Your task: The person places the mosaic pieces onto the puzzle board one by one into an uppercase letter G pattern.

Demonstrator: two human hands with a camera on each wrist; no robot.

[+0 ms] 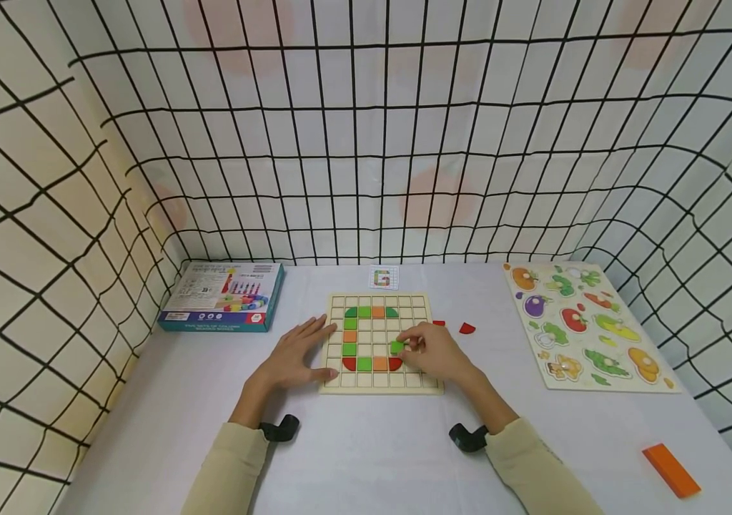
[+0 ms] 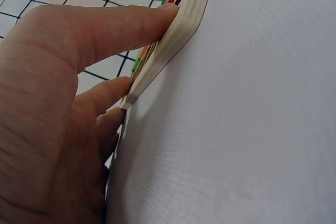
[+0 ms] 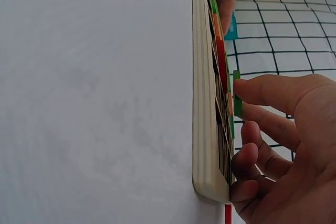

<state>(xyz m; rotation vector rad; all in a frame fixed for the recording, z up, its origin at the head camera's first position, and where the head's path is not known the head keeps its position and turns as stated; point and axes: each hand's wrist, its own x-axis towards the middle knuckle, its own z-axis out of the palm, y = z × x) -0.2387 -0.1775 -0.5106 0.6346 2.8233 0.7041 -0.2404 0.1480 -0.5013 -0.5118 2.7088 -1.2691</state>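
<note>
A wooden grid board (image 1: 379, 387) lies flat on the white table, holding green, orange and red tiles in an open-sided shape like a C, with rounded pieces at its corners. My right hand (image 1: 438, 350) pinches a green square tile (image 1: 396, 347) between thumb and index finger, over the right part of the board. In the right wrist view this tile (image 3: 238, 98) stands on edge, close above the board's face. My left hand (image 1: 294, 355) rests along the board's left edge, fingers spread; its thumb (image 2: 142, 24) touches the rim in the left wrist view.
A small pattern card (image 1: 384, 277) lies behind the board. Two red pieces, one a quarter-round (image 1: 467, 328), lie to its right. A game box (image 1: 221, 297) stands back left, a vegetable puzzle board (image 1: 581, 350) right, an orange block (image 1: 671, 470) front right. Black netting (image 1: 354, 129) surrounds the table.
</note>
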